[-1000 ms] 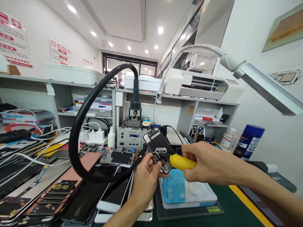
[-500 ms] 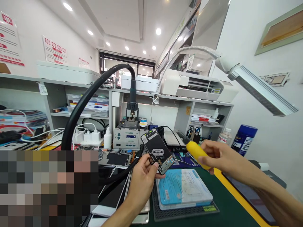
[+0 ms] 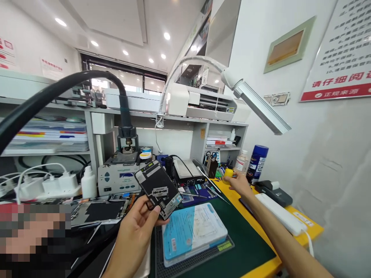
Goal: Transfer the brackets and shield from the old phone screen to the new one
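My left hand (image 3: 136, 227) grips the lower edge of a dark phone screen assembly (image 3: 158, 189), held tilted above the bench with a razor blade (image 3: 160, 190) lying on its back. My right hand (image 3: 239, 183) is stretched far out to the right rear of the bench, its fingers closed round a yellow-handled tool (image 3: 228, 172) near the tool holder. A light blue flat case (image 3: 194, 231) lies on a black mat just below the held part.
A hot-air station (image 3: 118, 175) with a thick black hose (image 3: 58, 90) stands behind. A white bottle (image 3: 88, 183), a blue spray can (image 3: 257, 162), a clear bottle (image 3: 241, 162), tweezers (image 3: 216, 191) and a desk lamp (image 3: 261, 106) are about. Phone parts lie at left.
My right hand has pulled the yellow-handled tool away from the screen assembly and carried it far to the right rear. The view has swung right. My left hand keeps its hold.
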`<action>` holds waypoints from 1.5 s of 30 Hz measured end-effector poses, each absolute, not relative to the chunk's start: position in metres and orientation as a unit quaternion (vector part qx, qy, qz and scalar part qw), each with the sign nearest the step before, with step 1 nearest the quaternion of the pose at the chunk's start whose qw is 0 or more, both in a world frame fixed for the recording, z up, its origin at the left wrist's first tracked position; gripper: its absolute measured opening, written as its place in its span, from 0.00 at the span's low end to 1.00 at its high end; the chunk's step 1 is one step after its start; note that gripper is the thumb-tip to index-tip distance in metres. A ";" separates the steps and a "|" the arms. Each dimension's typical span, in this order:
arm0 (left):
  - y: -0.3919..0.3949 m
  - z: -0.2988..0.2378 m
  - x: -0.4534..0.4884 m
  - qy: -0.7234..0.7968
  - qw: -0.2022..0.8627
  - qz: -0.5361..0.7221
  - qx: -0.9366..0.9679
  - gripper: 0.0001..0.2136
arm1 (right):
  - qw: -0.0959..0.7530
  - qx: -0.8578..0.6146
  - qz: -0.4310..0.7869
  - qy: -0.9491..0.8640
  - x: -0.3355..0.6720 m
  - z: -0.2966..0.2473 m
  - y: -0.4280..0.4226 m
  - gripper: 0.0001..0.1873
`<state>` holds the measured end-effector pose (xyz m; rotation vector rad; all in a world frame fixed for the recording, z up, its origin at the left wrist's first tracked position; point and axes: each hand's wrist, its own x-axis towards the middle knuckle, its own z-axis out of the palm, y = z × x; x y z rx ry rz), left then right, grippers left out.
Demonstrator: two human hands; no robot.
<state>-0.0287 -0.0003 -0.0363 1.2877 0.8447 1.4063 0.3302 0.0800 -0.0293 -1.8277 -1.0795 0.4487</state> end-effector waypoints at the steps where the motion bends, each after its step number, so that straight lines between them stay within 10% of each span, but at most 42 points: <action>1: 0.000 -0.037 -0.028 0.350 0.500 0.582 0.537 0.19 | 0.451 -0.761 0.168 -0.435 0.333 -0.032 0.086 0.17; 12: -0.001 -0.041 -0.026 0.328 0.491 0.590 0.551 0.14 | 0.340 -0.830 0.090 -0.432 0.336 -0.064 0.113 0.17; 21: -0.001 -0.039 -0.025 0.311 0.543 0.566 0.538 0.13 | 0.479 -0.710 -0.042 -0.514 0.271 -0.009 0.049 0.17; 27: 0.000 -0.041 -0.022 0.308 0.560 0.555 0.532 0.15 | 0.363 -0.484 0.138 -0.784 0.164 0.033 -0.003 0.10; 45: 0.001 -0.042 -0.020 0.335 0.550 0.563 0.518 0.13 | 0.347 -0.521 0.202 -0.754 0.132 0.018 0.011 0.04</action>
